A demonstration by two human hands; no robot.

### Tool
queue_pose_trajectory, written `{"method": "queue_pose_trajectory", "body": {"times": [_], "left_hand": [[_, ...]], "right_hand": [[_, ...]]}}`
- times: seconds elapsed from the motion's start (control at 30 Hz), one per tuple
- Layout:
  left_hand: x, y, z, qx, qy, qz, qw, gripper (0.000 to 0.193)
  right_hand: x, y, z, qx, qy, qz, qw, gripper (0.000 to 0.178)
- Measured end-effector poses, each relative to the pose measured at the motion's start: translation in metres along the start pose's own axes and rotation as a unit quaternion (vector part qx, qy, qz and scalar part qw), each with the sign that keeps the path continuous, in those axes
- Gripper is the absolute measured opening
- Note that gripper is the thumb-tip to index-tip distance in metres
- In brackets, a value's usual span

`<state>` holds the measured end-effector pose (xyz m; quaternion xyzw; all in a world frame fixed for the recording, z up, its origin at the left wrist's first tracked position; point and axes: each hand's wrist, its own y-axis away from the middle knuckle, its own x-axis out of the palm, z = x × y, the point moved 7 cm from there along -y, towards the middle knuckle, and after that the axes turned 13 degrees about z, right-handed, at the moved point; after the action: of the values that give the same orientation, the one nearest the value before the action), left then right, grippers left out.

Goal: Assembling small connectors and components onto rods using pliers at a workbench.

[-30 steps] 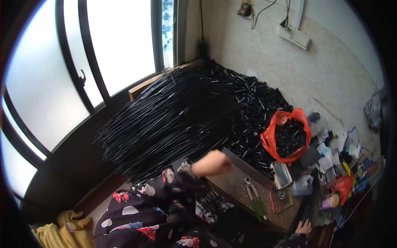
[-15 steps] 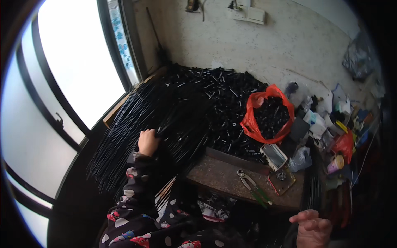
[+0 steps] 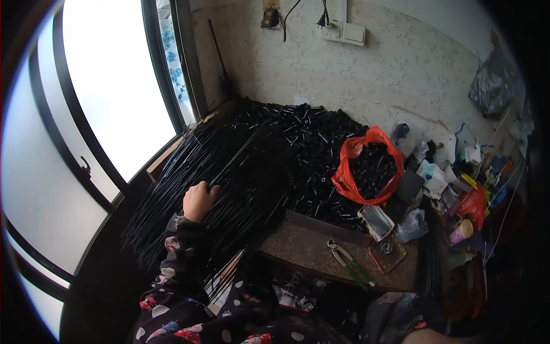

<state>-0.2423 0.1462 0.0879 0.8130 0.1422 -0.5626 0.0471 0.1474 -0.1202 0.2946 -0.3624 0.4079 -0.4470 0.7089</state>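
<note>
My left hand [image 3: 199, 202] is closed on thin black rods at the edge of a wide heap of such rods [image 3: 172, 189]. One or two rods run up and to the right from its fingers, above the heap. How many it grips cannot be made out. At the bottom right, only a bit of my right hand [image 3: 425, 337] shows below the sleeve; its fingers are out of sight. Nearest to it on the bench lie end-cutting pliers [image 3: 349, 265] with green handles.
Behind the rods spreads a pile of short black tubular pieces [image 3: 312, 135]. A red plastic bag [image 3: 342, 172] stands open, full of small black parts. The wooden bench [image 3: 298, 246] carries an upright metal strip [image 3: 326, 228] and a small open box [image 3: 377, 222]. Clutter fills the right; a window [image 3: 114, 86] stands left.
My left hand has shifted slightly left, and rods now stick up from it. My right hand has dropped toward the lower edge, its spread fingers gone from view. The view has tilted slightly.
</note>
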Motion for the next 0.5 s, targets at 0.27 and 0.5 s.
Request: {"method": "queue_pose_trajectory", "body": {"times": [0.27,0.5], "left_hand": [[-0.038,0.017,0.008,0.012,-0.101,-0.008,0.995,0.036],[-0.141,0.034,-0.007,-0.078,-0.044,-0.008,0.996,0.042]], "right_hand": [[-0.066,0.208,-0.073,0.678,0.345,-0.221,0.61,0.026],[-0.059,0.336,-0.042,0.682,0.603,-0.188,0.369,0.024]]}}
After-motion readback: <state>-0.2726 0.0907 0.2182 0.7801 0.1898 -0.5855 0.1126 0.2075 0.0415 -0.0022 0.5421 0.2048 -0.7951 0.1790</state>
